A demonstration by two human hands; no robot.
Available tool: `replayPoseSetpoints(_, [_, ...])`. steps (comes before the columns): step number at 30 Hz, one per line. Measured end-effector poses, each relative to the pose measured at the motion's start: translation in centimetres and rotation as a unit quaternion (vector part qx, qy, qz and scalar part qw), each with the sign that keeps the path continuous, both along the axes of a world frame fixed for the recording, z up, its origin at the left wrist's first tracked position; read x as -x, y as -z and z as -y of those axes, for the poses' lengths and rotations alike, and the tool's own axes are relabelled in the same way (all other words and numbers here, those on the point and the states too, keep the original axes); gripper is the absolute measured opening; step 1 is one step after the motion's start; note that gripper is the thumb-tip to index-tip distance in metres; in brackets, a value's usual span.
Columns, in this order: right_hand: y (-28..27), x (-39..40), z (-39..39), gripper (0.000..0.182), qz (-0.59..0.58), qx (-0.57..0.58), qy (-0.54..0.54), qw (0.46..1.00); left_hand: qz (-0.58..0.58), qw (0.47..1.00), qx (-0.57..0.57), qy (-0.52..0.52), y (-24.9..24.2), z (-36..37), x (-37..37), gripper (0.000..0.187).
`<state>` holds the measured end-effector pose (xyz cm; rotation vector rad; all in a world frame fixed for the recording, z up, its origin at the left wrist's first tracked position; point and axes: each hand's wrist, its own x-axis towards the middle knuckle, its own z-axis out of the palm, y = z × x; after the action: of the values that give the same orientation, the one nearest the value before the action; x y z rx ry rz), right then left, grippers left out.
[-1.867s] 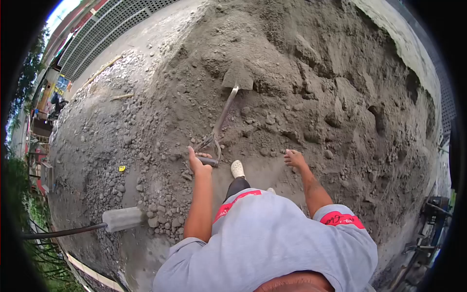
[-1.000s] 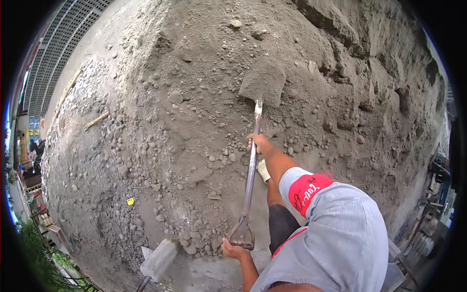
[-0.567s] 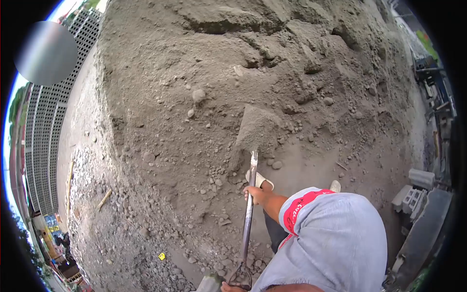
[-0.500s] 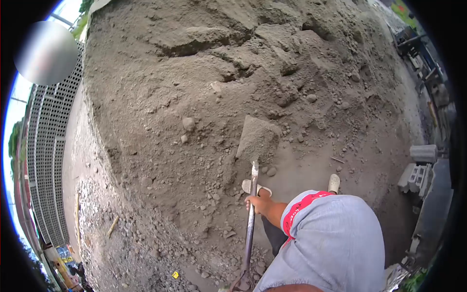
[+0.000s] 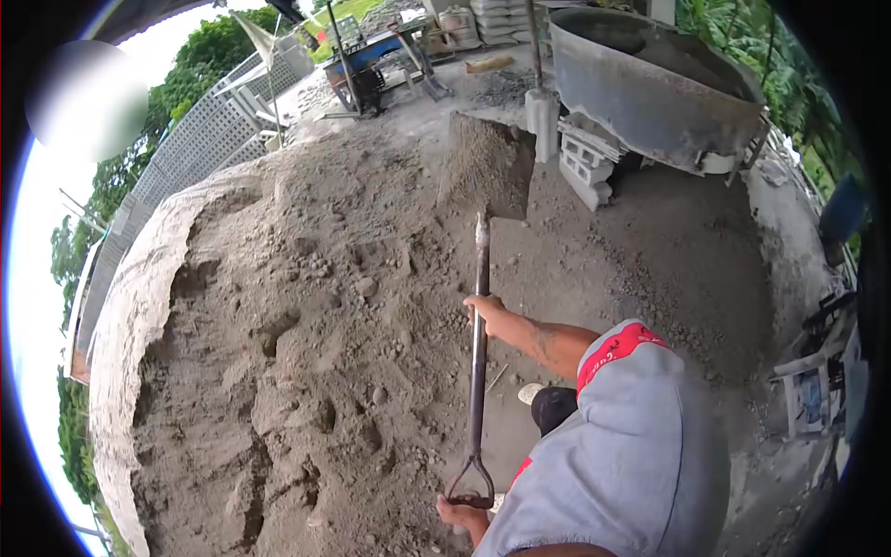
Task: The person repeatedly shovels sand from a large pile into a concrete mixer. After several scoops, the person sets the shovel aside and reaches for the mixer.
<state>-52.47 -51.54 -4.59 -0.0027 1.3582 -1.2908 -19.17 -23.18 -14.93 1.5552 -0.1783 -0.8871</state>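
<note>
One broad pile (image 5: 306,269) filled the left of the view, its sandy face stepped and pitted. Next in size, a wide tub (image 5: 640,102) stood at the upper right, with hollow blocks (image 5: 587,167) just before its near left side. The shovel (image 5: 481,260) lay in front of the person (image 5: 603,446), its long axis pointing almost straight away, grip (image 5: 473,502) near and blade (image 5: 520,181) far. From the right hand (image 5: 486,310), the blade was directly ahead along the shaft (image 5: 478,390); from the blade, the tub was off to the right and beyond, the blocks in between. How high the blade was above the ground (image 5: 566,260) could not be told. A load of soil (image 5: 475,167) covered much of it. The right hand, closed round the shaft, was the nearer to the blade; the left hand (image 5: 457,512) held the grip, some fingers hidden. Half a second earlier, the blade had pointed at the pile, with the tub and blocks at the right edge of the view; by this moment the pile had passed to the left and the blade pointed beside the blocks, loaded as before.
</note>
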Motion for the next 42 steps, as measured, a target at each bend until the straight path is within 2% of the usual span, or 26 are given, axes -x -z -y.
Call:
replayPoseSetpoints(1, [-3.0, 6.2, 2.8, 0.016, -0.005, 0.085, 0.032, 0.996, -0.049, 0.994, 0.059, 0.081, -3.8, 6.7, 4.4, 0.026])
replayPoseSetpoints(2, [-7.6, 11.8, 4.7, 0.017, -0.071, 0.11, 0.075, 0.989, -0.011, 0.985, 0.107, 0.138, -9.2, 12.6, 9.7, 0.028])
replayPoseSetpoints(4, [-15.5, 21.9, 7.4, 0.021, -0.156, 0.269, 0.184, 0.932, -0.125, 0.946, 0.15, 0.257, -19.7, 22.0, 19.4, 0.023])
replayPoseSetpoints(5, [-18.2, 26.5, 9.7, 0.02, -0.136, 0.297, 0.269, 0.906, -0.226, 0.895, 0.197, 0.329, -26.3, 24.5, 24.4, 0.02])
replayPoseSetpoints(6, [-22.2, 30.9, 9.3, 0.02, -0.076, 0.349, 0.26, 0.897, -0.262, 0.841, 0.211, 0.424, -33.7, 24.9, 29.0, 0.024])
replayPoseSetpoints(7, [-24.3, 35.8, 9.3, 0.023, -0.096, 0.375, 0.201, 0.9, -0.279, 0.787, 0.258, 0.486, -40.1, 24.0, 32.6, 0.022])
replayPoseSetpoints(9, [-27.2, 34.9, 4.1, 0.017, -0.141, 0.501, 0.224, 0.824, -0.28, 0.68, 0.325, 0.594, -47.7, 21.6, 36.9, 0.018])
replayPoseSetpoints(11, [-23.1, 38.3, 5.2, 0.018, -0.052, 0.398, 0.192, 0.895, -0.264, 0.631, 0.341, 0.645, -49.7, 19.1, 38.5, 0.024])
replayPoseSetpoints(12, [-20.7, 35.7, 3.1, 0.017, -0.099, 0.396, 0.22, 0.886, -0.24, 0.622, 0.332, 0.667, -48.7, 18.1, 38.3, 0.025])
replayPoseSetpoints(13, [-19.3, 32.6, 0.9, 0.015, -0.042, 0.363, 0.243, 0.898, -0.214, 0.614, 0.327, 0.686, -47.2, 17.3, 37.8, 0.026])
replayPoseSetpoints(14, [-9.7, 37.7, 5.1, 0.015, 0.143, 0.31, 0.072, 0.937, -0.175, 0.634, 0.303, 0.69, -44.8, 17.0, 36.8, 0.025])
replayPoseSetpoints(15, [-10.1, 30.9, 0.5, 0.015, 0.171, 0.319, 0.132, 0.923, -0.132, 0.655, 0.275, 0.691, -41.8, 16.7, 35.2, 0.025])
replayPoseSetpoints(16, [-0.5, 30.8, 3.9, 0.016, 0.163, 0.222, 0.1, 0.956, -0.134, 0.679, 0.244, 0.679, -39.3, 16.5, 33.0, 0.026])
replayPoseSetpoints(17, [2.4, 26.1, 2.3, 0.015, 0.099, 0.172, 0.069, 0.978, -0.122, 0.715, 0.21, 0.655, -36.6, 16.3, 30.4, 0.026])
replayPoseSetpoints(18, [6.3, 21.5, 1.7, 0.024, 0.104, 0.134, 0.054, 0.984, -0.121, 0.757, 0.185, 0.616, -34.8, 15.9, 27.3, 0.028])
replayPoseSetpoints(20, [9.6, 11.6, -0.9, 0.022, 0.113, 0.049, -0.038, 0.992, -0.133, 0.846, 0.139, 0.498, -32.8, 13.8, 21.1, 0.03])
replayPoseSetpoints(22, [14.1, 1.5, -3.1, 0.007, 0.195, -0.251, -0.051, 0.947, -0.139, 0.916, 0.115, 0.359, -32.7, 9.8, 15.9, 0.029])
replayPoseSetpoints(24, [16.8, -7.2, -7.4, 0.004, 0.196, -0.269, -0.24, 0.912, -0.108, 0.961, 0.105, 0.232, -34.0, 4.3, 12.6, 0.029])
replayPoseSetpoints(27, [13.7, -18.3, -13.2, 0.005, 0.141, -0.311, -0.513, 0.787, -0.048, 0.986, 0.134, 0.091, -35.5, -4.5, 11.3, 0.029])
replayPoseSetpoints(28, [13.6, -21.4, -15.1, 0.006, 0.146, -0.305, -0.573, 0.747, -0.044, 0.989, 0.138, 0.0, -36.0, -7.6, 11.9, 0.029])
replayPoseSetpoints(31, [10.8, -29.8, -21.6, 0.005, 0.069, -0.262, -0.72, 0.639, -0.041, 0.966, 0.186, -0.175, -36.0, -14.4, 13.5, 0.027])
replayPoseSetpoints(32, [8.6, -32.2, -23.8, 0.005, 0.055, -0.264, -0.743, 0.612, -0.062, 0.929, 0.214, -0.296, -35.5, -16.5, 14.1, 0.027])
replayPoseSetpoints(34, [5.2, -36.9, -27.9, 0.01, -0.036, -0.139, -0.844, 0.516, -0.084, 0.843, 0.258, -0.465, -33.6, -19.8, 14.6, 0.024])
replayPoseSetpoints(35, [5.4, -39.8, -29.9, 0.01, -0.039, -0.135, -0.854, 0.501, -0.079, 0.833, 0.263, -0.48, -32.0, -21.2, 14.3, 0.024])
replayPoseSetpoints(37, [5.9, -44.5, -34.1, 0.018, -0.046, -0.088, -0.873, 0.478, -0.153, 0.708, 0.386, -0.572, -28.3, -24.1, 13.0, 0.019])
replayPoseSetpoints(42, [1.8, -55.3, -39.4, 0.036, 0.0, 0.052, -0.889, 0.455, -0.149, 0.622, 0.475, -0.605, -23.4, -23.8, 0.6, 0.015])
